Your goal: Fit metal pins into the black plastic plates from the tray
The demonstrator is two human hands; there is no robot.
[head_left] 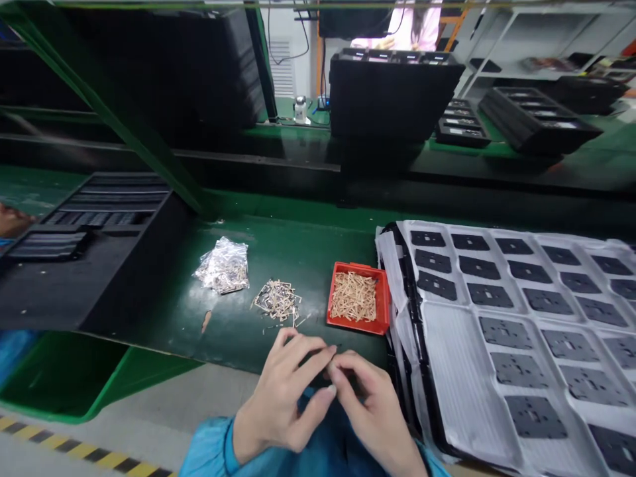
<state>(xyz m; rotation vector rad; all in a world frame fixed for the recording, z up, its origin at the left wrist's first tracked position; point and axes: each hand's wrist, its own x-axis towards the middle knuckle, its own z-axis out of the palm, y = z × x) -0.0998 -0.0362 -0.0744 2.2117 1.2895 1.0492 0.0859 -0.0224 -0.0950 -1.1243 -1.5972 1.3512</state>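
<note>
At the near edge of the green bench, my left hand [289,391] and my right hand [370,405] meet with their fingertips together. Both are closed in a pinch; whatever lies between the fingers is too small and hidden to make out. Just beyond my left hand is a loose pile of small bracket-like parts [278,299], some pale and some dark. A red bin [358,325] full of small tan strip-like pieces [354,296] stands beyond my right hand. Farther left lies a clear plastic bag [226,266] with small parts inside.
To the right, stacked white-lined trays [460,377] hold rows of dark flat plates [534,416]. A black box [132,265] and a green bin [106,391] are at left, near another person's hand [14,222]. A green post [114,119] slants down. Across the bench sits another person.
</note>
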